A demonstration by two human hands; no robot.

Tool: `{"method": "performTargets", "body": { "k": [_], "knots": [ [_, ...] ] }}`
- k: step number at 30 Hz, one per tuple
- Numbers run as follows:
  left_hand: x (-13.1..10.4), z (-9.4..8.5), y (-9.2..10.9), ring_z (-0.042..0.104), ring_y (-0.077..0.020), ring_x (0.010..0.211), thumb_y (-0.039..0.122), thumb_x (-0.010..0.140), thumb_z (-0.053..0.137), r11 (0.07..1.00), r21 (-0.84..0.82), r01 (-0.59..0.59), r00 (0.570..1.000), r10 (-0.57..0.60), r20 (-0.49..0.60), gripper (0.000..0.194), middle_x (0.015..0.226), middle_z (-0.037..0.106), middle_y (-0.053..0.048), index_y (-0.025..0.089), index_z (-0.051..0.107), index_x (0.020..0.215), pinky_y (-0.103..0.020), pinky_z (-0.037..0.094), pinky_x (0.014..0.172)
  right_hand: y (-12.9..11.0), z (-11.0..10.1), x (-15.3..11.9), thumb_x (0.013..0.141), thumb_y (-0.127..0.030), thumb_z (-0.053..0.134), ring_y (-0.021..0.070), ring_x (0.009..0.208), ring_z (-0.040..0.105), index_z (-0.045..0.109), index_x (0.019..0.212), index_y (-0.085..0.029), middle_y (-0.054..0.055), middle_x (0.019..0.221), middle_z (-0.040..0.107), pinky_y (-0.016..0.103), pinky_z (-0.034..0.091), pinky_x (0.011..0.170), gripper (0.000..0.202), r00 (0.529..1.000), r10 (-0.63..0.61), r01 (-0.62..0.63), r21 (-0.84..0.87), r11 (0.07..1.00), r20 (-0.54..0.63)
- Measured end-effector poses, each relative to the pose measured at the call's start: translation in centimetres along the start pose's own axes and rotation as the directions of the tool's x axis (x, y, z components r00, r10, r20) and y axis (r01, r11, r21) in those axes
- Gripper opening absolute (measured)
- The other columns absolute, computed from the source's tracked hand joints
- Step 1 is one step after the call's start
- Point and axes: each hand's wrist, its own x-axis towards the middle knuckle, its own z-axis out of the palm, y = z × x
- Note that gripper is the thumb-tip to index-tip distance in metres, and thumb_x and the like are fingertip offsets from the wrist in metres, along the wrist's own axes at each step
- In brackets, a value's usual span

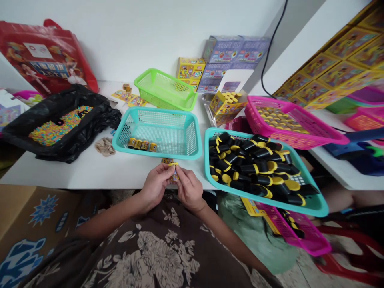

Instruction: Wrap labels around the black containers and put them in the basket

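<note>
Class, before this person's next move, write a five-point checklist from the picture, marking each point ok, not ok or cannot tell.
1. Grip: ok; left hand and right hand pinch a small piece.
2. Its wrapping straight: cannot tell; the hands largely cover it.
3. Space in front basket: ok; four small tubes line its near side.
4. Table clear between hands and front basket: not ok; a patterned piece lies there.
5. Black tubes available: ok; many fill the right-hand basket.

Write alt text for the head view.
The left hand and right hand pinch a small yellow-topped item at the edge of a white table. Beyond them, a turquoise basket holds four small cylinders; to the right, a second basket is heaped with black, yellow-capped containers. At left, a black bag holds multicoloured pellets.
</note>
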Motion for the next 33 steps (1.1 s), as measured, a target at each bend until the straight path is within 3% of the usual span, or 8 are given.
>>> {"method": "performTargets", "body": {
  "k": [4,12,18,23,26,33],
  "knots": [
    [-0.4,0.6,-0.5,0.059,-0.0107,0.068,0.033,0.063,0.087,1.000,-0.012,-0.012,1.000,0.012,-0.009,0.031,0.076,0.066,-0.001,0.013,0.065,0.074,-0.024,0.049,0.066,0.4,-0.1,-0.4,0.093,-0.011,0.047,0.0264,0.099,0.068,0.036,0.153,-0.024,0.016,0.112,0.070,0.041,0.059,0.077,0.062,0.996,-0.048,0.048,-0.002,0.999,-0.071],
    [-0.7,1.2,-1.1,0.058,-0.0104,0.069,0.035,0.064,0.087,0.999,0.012,-0.037,0.999,0.037,0.003,0.031,0.074,0.065,-0.001,0.014,0.066,0.070,-0.024,0.049,0.068,0.6,-0.3,-0.5,0.094,-0.012,0.046,0.0251,0.091,0.068,0.034,0.153,-0.027,0.014,0.102,0.072,0.040,0.057,0.072,0.062,0.996,-0.042,0.040,-0.038,0.999,-0.077],
    [-0.7,1.1,-0.9,0.060,-0.0116,0.072,0.033,0.064,0.087,1.000,0.015,0.004,1.000,-0.004,0.031,0.029,0.079,0.067,-0.002,0.014,0.068,0.075,-0.025,0.051,0.069,0.5,-0.7,-0.2,0.094,-0.010,0.046,0.0242,0.088,0.067,0.034,0.153,-0.027,0.012,0.096,0.070,0.039,0.056,0.070,0.063,0.994,-0.068,0.066,-0.023,0.998,-0.089],
    [0.2,0.3,-0.1,0.058,-0.0118,0.064,0.043,0.065,0.085,0.999,0.033,0.044,0.998,-0.045,0.040,0.035,0.073,0.063,-0.002,0.014,0.067,0.075,-0.026,0.050,0.061,0.8,-0.7,-0.2,0.094,-0.008,0.044,0.0239,0.093,0.066,0.036,0.152,-0.030,0.011,0.098,0.069,0.039,0.056,0.072,0.062,0.997,-0.063,0.062,-0.020,0.998,-0.055],
    [0.5,0.0,-0.1,0.057,-0.0106,0.062,0.039,0.066,0.085,0.999,0.034,0.018,1.000,-0.019,0.024,0.032,0.072,0.064,-0.001,0.014,0.067,0.074,-0.024,0.048,0.059,0.7,-0.9,0.1,0.092,-0.005,0.043,0.0229,0.091,0.065,0.036,0.152,-0.028,0.011,0.095,0.069,0.037,0.055,0.071,0.064,0.996,-0.076,0.074,-0.031,0.997,-0.053],
    [-0.2,0.5,-0.2,0.059,-0.0109,0.065,0.033,0.066,0.086,0.994,0.000,0.108,0.991,-0.108,0.083,0.029,0.078,0.065,-0.003,0.013,0.070,0.080,-0.023,0.048,0.059,0.2,-1.7,0.7,0.092,-0.008,0.048,0.0208,0.078,0.063,0.045,0.146,-0.025,0.007,0.083,0.066,0.035,0.051,0.065,0.057,0.987,-0.126,0.122,-0.055,0.991,-0.095]
  ]
}}
